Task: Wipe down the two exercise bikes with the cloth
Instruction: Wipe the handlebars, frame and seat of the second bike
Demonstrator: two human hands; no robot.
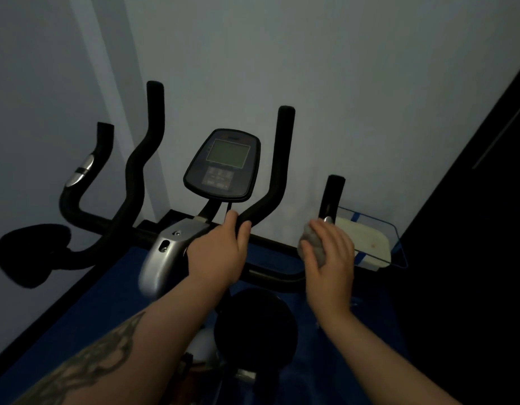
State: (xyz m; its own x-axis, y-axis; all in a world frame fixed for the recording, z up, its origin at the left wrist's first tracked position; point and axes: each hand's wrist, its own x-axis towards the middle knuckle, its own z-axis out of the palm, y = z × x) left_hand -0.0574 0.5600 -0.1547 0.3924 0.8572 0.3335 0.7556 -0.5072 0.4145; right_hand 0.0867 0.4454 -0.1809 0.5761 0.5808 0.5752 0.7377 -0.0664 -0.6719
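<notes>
I see the cloth [311, 244], grey and crumpled, bunched in my right hand [330, 258], whose fingers curl round it against the bike's outer right handle [330, 197]. My left hand [220, 252] grips the black padded handlebar [270, 197] beside the silver stem [165, 252]. Beyond stands the oval console [223, 165].

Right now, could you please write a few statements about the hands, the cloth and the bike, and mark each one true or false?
1. The right hand holds the cloth against the right handlebar grip. True.
2. The left hand hangs free, touching nothing. False: it grips the handlebar below the console.
3. The console screen shows bright numbers. False: it looks blank.
4. The seat lies below the hands in the picture. True.
</notes>
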